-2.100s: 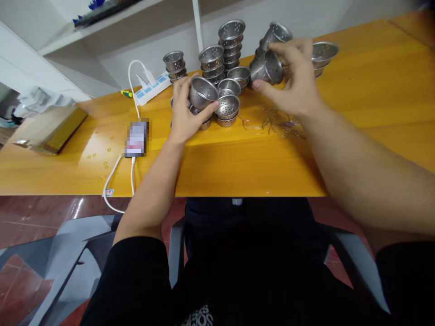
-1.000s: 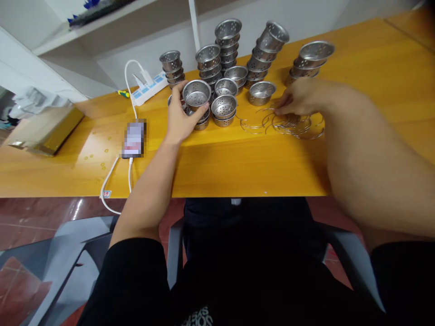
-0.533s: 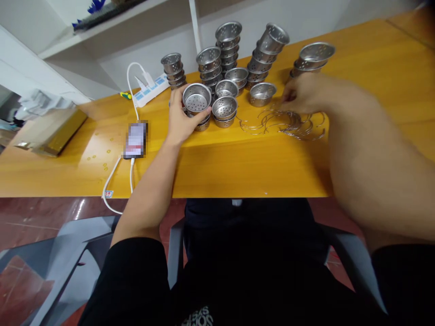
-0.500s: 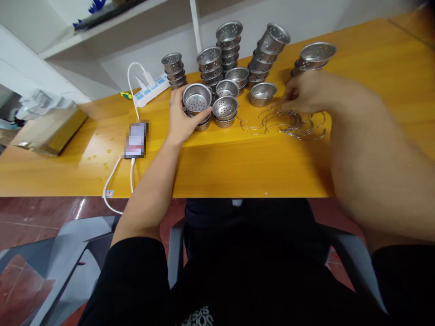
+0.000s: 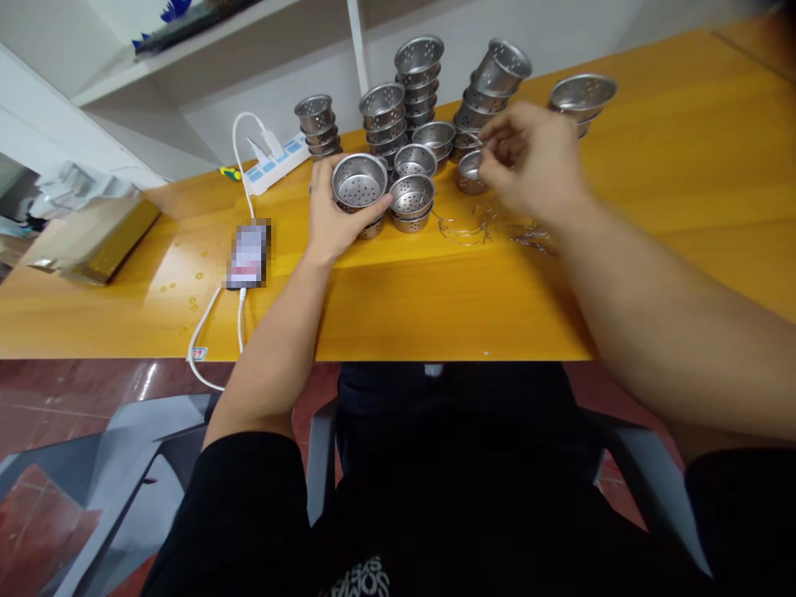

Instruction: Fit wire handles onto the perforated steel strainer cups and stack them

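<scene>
Lifted off the heap of thin wire rings (image 5: 497, 228), the right hand (image 5: 528, 162) now hovers above the bench, fingertips pinched together; what they pinch is too fine to tell. Unmoved, the left hand (image 5: 339, 215) grips a perforated round steel cup (image 5: 359, 180) near the middle of the orange wooden bench (image 5: 435, 290). Stacks of like steel cups (image 5: 419, 79) line the far edge. Toward the left end lie a white power strip (image 5: 274, 157), a phone (image 5: 249, 253) on its white cable and a yellowish box (image 5: 93, 240). White shelving (image 5: 249, 33) backs the bench.
</scene>
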Available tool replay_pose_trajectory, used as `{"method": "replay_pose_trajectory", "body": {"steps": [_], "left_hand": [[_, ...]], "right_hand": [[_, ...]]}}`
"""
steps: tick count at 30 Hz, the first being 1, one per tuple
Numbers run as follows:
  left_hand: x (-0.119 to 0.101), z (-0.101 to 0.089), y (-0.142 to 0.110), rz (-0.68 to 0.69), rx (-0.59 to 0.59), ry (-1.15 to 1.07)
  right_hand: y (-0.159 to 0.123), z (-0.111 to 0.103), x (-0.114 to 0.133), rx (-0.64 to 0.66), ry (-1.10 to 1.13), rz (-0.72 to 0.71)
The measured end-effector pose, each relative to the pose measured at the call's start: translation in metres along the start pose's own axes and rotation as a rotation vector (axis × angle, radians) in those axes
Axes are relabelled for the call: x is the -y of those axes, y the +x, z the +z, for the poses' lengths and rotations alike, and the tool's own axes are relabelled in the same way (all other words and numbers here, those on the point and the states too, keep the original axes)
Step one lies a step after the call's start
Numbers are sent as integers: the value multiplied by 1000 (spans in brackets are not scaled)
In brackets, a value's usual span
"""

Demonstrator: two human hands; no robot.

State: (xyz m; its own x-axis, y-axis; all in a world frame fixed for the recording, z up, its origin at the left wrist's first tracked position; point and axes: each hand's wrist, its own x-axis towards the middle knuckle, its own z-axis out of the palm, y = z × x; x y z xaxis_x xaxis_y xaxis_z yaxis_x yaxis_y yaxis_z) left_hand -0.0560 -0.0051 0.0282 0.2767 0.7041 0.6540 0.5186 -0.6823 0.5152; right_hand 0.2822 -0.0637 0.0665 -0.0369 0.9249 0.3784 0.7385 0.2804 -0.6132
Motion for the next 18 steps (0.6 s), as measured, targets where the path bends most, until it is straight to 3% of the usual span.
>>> {"method": "replay_pose_trajectory", "body": {"steps": [4,12,18], "left_hand": [[-5,-3,2,-63,-134,-72],[5,8,3,57,-84,-128],[35,28,3,181,-48,-209]], "right_hand": [[-4,27,2,6,213,20],[5,54,-20,-137,401,-219],[8,55,-28,-151,414,-248]]}}
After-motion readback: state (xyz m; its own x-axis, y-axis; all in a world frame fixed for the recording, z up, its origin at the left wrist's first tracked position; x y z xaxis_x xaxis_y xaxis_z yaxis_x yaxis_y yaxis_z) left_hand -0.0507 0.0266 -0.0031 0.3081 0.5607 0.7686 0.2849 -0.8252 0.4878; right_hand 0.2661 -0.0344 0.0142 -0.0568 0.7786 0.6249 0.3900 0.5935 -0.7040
